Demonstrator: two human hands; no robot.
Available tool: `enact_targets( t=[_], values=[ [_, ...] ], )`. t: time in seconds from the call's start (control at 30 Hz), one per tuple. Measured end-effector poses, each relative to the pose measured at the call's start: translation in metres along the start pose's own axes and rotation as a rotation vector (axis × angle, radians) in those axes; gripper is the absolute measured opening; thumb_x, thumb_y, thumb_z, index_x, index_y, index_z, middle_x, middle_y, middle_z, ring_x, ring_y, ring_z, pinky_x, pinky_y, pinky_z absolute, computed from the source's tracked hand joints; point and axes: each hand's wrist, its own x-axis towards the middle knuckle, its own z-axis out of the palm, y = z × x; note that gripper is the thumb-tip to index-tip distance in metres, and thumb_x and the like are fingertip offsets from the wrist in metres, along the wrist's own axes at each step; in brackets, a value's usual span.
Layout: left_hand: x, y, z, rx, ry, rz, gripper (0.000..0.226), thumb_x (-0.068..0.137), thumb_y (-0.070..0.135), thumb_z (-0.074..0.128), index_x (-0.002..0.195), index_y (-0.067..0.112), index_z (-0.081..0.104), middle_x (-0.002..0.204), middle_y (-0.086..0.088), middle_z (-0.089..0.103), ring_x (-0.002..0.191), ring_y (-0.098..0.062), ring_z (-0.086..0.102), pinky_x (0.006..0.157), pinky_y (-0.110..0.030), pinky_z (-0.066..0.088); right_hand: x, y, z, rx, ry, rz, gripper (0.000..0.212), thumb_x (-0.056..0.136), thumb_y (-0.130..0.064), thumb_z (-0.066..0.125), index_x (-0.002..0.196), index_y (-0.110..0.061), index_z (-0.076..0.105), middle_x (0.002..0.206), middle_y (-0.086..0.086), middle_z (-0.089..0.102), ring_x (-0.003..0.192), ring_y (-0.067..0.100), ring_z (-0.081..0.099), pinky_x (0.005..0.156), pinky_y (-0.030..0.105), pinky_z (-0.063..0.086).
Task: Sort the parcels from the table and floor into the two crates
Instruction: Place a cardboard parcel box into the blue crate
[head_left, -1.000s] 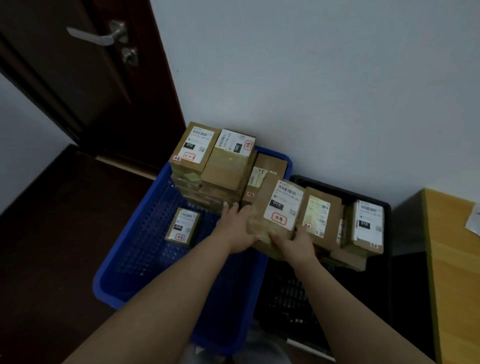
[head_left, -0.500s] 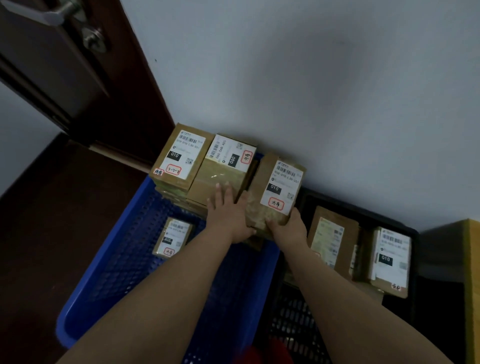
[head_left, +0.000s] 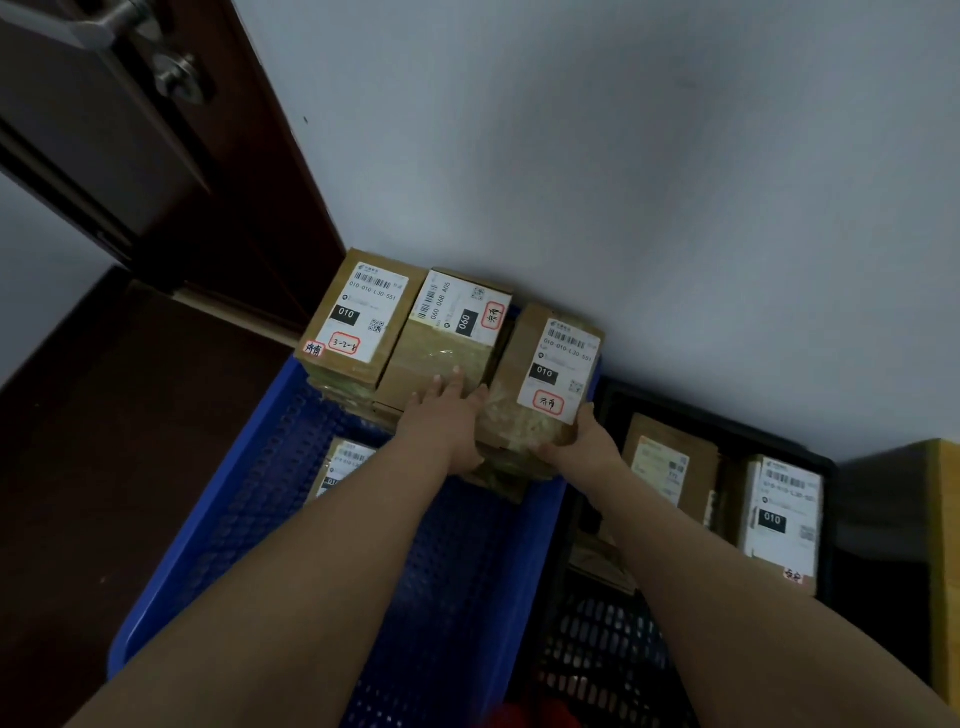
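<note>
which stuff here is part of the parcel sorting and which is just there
Part of the job:
- blue crate
- black crate
- parcel being placed, held by left hand and right hand
- stacked parcels in the blue crate
- parcels in the black crate

Just there:
- door
- wall
- yellow table edge
</note>
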Motion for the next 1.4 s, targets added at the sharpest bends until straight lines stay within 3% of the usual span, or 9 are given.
enact_targets(
  t=[0.07,0.13,0.27,0.33,0.5,0.63,0.87,1.13,1.4],
  values=[
    [-0.005,-0.005,-0.004,-0.040,0.033,0.043,0.095,0.086,0.038,0.067,0.155,0.023,0.004,0.162,-0.008,-0.002,0.148,-0.034,0.000,0.120,-0.048,0.013,-0.012,-0.001,-0.005,-0.034,-0.011,-0.011,0.106,0.088,-0.020,0.070,0.154,-0.015,-0.013,0.147,0.002,0.043,0.130,0.024,0.046,0.091,0.025,0.041],
    [-0.016,-0.007,-0.002,-0.014,0.072,0.087,0.091,0.087,0.041,0.065,0.155,0.021,0.007,0.162,-0.007,0.005,0.148,-0.033,0.003,0.119,-0.047,0.016,-0.028,-0.002,-0.004,-0.075,0.027,-0.024,0.103,0.090,-0.023,0.068,0.154,-0.013,-0.012,0.149,0.004,0.041,0.130,0.025,0.045,0.088,0.025,0.039],
    [-0.056,-0.006,0.015,0.080,0.071,0.145,0.083,0.092,0.039,0.059,0.155,0.020,0.008,0.162,-0.006,0.004,0.149,-0.032,0.001,0.119,-0.048,0.014,-0.072,0.005,0.008,-0.142,0.076,-0.127,0.076,0.088,-0.023,0.070,0.149,-0.016,0.025,0.141,0.006,0.050,0.125,0.024,0.050,0.091,0.025,0.040],
    [-0.082,-0.002,0.021,0.108,0.052,0.168,0.079,0.094,0.038,0.056,0.155,0.017,0.009,0.162,-0.006,0.004,0.149,-0.031,-0.001,0.120,-0.048,0.011,-0.101,0.010,0.015,-0.225,0.087,-0.160,0.066,0.089,-0.025,0.069,0.144,-0.017,0.034,0.137,0.006,0.052,0.122,0.024,0.051,0.088,0.024,0.040],
    [-0.158,0.001,0.031,0.178,0.073,0.241,0.071,0.099,0.035,0.050,0.155,0.014,0.012,0.162,-0.007,0.006,0.149,-0.031,0.000,0.120,-0.048,0.012,-0.176,0.030,0.038,-0.458,0.122,-0.150,0.067,0.093,-0.033,0.062,0.148,-0.013,0.028,0.141,0.012,0.046,0.123,0.028,0.049,0.094,0.033,0.045],
    [-0.214,-0.005,0.045,0.211,0.113,0.279,0.064,0.100,0.032,0.048,0.153,0.014,0.017,0.161,-0.009,0.009,0.149,-0.031,0.001,0.119,-0.050,0.014,-0.228,0.047,0.062,-0.504,0.169,-0.179,0.058,0.094,-0.032,0.060,0.143,-0.011,0.036,0.137,0.014,0.049,0.120,0.030,0.051,0.096,0.042,0.049],
    [-0.272,0.004,0.082,0.246,0.197,0.324,0.063,0.097,0.035,0.052,0.150,0.014,0.025,0.157,-0.010,0.022,0.146,-0.031,0.014,0.115,-0.050,0.024,-0.293,0.079,0.084,-0.511,0.269,-0.216,0.054,0.095,-0.033,0.058,0.140,-0.011,0.039,0.135,0.013,0.047,0.119,0.029,0.050,0.093,0.037,0.047],
    [-0.300,0.065,0.107,0.294,0.241,0.461,0.058,0.095,0.034,0.054,0.145,0.014,0.032,0.149,-0.010,0.034,0.140,-0.032,0.026,0.111,-0.049,0.032,-0.346,0.128,0.050,-0.471,0.414,-0.125,0.050,0.095,-0.031,0.058,0.138,-0.012,0.043,0.137,0.012,0.046,0.122,0.030,0.049,0.096,0.039,0.047],
    [-0.329,0.205,0.146,0.390,0.342,0.664,0.045,0.094,0.028,0.053,0.135,0.013,0.043,0.134,-0.013,0.047,0.123,-0.031,0.043,0.098,-0.043,0.041,-0.413,0.226,-0.040,-0.434,0.602,-0.049,0.046,0.096,-0.030,0.057,0.136,-0.011,0.045,0.136,0.012,0.047,0.122,0.030,0.048,0.093,0.041,0.048]
  ],
)
